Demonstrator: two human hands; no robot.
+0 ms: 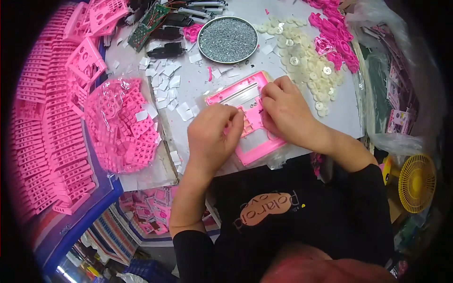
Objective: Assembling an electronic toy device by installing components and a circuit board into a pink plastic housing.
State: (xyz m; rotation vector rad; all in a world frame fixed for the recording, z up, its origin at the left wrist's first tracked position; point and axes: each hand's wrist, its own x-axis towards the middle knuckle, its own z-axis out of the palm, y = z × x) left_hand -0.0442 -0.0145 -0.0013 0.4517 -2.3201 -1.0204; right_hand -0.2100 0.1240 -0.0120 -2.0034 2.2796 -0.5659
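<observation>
A pink plastic casing (260,152), rectangular with cut-out openings and a clear window, lies tilted on the worktable in front of me. My left hand (212,134) is closed at its left side, fingertips pressed together by a small pink grid (247,126) inside the casing. What they pinch is hidden. On the opposite side, the curled fingers of my right hand (290,113) grip the casing's right part near its middle. Just beyond it stands a round dish (228,39) full of small grey metal screws.
Stacked pink grid parts (52,137) fill the far left, beside a clear bag of pink keypads (123,127). White paper squares (167,80) lie scattered. Whitish discs (306,61) and magenta parts (332,33) lie right. Green circuit boards (147,27) sit behind; a yellow fan (417,184) stands right.
</observation>
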